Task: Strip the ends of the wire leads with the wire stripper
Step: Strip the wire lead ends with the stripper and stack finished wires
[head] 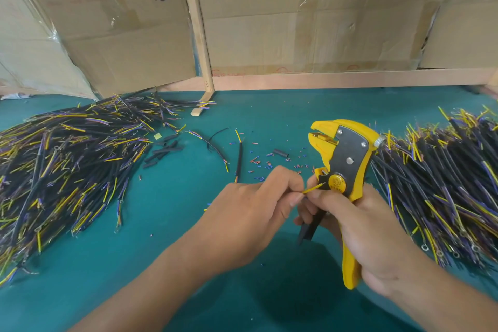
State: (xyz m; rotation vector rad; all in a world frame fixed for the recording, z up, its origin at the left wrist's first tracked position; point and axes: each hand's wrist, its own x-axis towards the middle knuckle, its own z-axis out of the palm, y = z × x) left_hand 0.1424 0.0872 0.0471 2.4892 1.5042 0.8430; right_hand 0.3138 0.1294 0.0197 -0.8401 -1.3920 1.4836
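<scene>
One head-worn view — looking forward and down, close over the green table [167,237] — cardboard boxes [310,21] behind.

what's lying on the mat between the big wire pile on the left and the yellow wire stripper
In the head view, between the left wire pile and the wire stripper: black sleeve offcuts, loose cable pieces and tiny insulation scraps on the green mat.

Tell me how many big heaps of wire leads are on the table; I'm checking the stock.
2. One heap covers the table's left side. The other heap lies on the right, behind the wire stripper. Both run past the picture's edges, so more may be hidden.
</scene>
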